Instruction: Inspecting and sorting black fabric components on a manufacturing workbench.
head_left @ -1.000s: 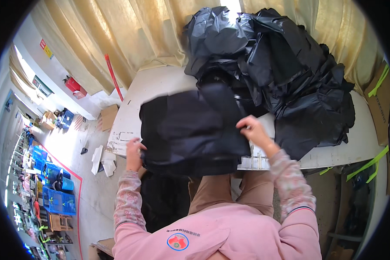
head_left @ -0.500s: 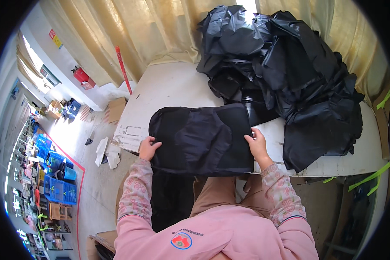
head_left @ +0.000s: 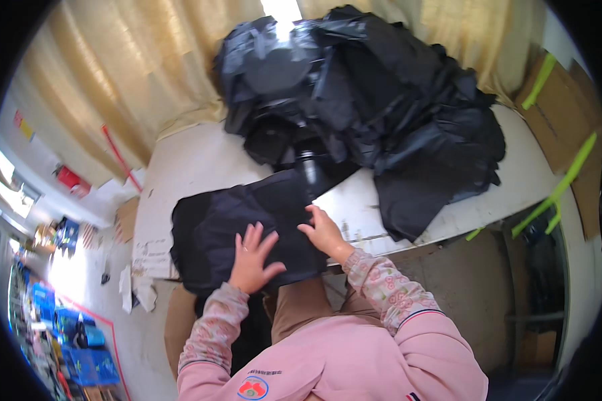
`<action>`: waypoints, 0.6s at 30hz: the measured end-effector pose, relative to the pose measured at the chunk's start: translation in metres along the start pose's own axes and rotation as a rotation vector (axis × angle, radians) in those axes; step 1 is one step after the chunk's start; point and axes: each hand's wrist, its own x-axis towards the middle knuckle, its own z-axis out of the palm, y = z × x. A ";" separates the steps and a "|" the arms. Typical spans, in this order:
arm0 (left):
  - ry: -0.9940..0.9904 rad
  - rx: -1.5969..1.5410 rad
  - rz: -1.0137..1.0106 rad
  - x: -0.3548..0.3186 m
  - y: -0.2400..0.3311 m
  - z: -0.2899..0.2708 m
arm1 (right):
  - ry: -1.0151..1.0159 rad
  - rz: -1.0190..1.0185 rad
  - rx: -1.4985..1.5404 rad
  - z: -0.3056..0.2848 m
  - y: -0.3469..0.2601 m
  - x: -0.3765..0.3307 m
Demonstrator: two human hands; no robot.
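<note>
both palms, left hand [head_left: 253, 262] and right hand [head_left: 325, 233], lie flat and open on the black cloth [head_left: 247, 227]; we should smooth outward evenly.

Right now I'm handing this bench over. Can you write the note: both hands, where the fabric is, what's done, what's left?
Left hand: open, palm flat on the black fabric piece.
Right hand: flat on the same piece, at its right side; nothing gripped.
Fabric piece: spread at the near edge of the white table.
Black fabric pile: at the table's far side.
Done: one piece laid out flat.
Left: the pile looks untouched.
</note>
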 end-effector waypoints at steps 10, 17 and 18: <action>-0.306 -0.263 -0.117 0.005 0.000 0.041 | 0.872 0.429 -0.511 -0.229 0.124 -0.056; 0.168 -0.469 0.112 0.073 0.083 -0.002 | 0.753 0.170 0.292 -0.234 0.092 -0.040; 0.131 -0.604 0.144 0.086 0.097 -0.002 | 0.759 0.174 0.294 -0.229 0.097 -0.040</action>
